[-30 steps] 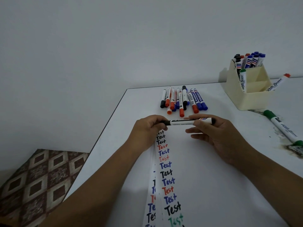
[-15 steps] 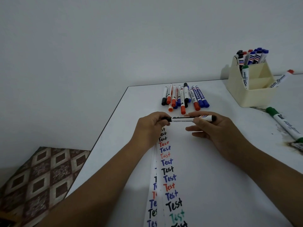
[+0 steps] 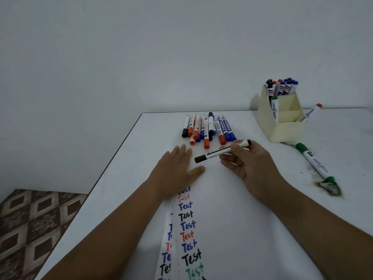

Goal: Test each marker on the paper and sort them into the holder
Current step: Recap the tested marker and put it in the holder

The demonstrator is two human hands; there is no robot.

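Marker: I pinch a black-capped marker (image 3: 222, 151) in my right hand (image 3: 253, 168), tilted, cap end low toward the left, above the paper (image 3: 232, 209).
Left hand: my left hand (image 3: 177, 170) lies flat on the paper, fingers straight and spread.
Writing: "Test" repeats down the paper in black, blue, red and green.
Pile: capped markers (image 3: 207, 129) lie side by side beyond my hands; their labels are too small to read.
Holder: cream holder (image 3: 282, 126) at far right, markers standing inside.
Table: a green marker (image 3: 314, 163) lies on the white table (image 3: 121, 178) beside a dark stain.
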